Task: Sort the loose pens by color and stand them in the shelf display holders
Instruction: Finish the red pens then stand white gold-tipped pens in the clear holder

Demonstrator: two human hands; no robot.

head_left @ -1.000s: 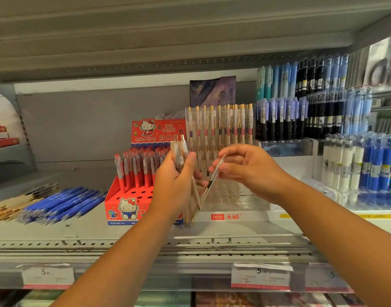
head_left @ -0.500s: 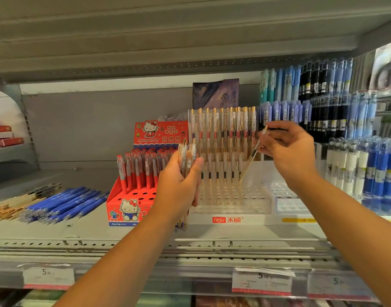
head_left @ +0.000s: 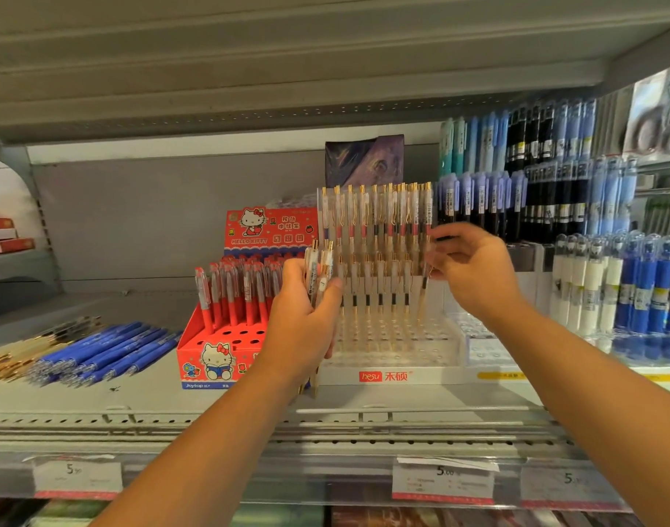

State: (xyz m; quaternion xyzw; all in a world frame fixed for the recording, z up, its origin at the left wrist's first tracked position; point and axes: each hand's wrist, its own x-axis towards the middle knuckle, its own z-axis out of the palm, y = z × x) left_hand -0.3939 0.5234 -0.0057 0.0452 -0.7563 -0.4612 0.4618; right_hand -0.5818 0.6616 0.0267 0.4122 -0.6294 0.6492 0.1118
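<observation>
My left hand (head_left: 301, 325) grips a bundle of clear pens with gold trim (head_left: 319, 277), held upright in front of the shelf. Behind it stands the clear tiered display holder (head_left: 392, 361) with a "hesu" label, with two rows of matching clear gold pens (head_left: 375, 222) standing in it. My right hand (head_left: 476, 270) is at the holder's right end. Its fingertips pinch the top of one clear pen (head_left: 424, 289), which leans slightly, its tip down among the holes at the end of the lower row.
A red Hello Kitty box (head_left: 208, 361) of red pens stands left of the holder. Loose blue pens (head_left: 109, 351) and loose gold pens (head_left: 6, 361) lie on the shelf at left. Racks of blue, black and white pens (head_left: 599, 283) fill the right. Price tags (head_left: 441, 481) line the shelf edge.
My right hand drew one pen from the bundle, carried it up and right, and has now lowered it tip-first at the holder's right end. The left hand stayed put.
</observation>
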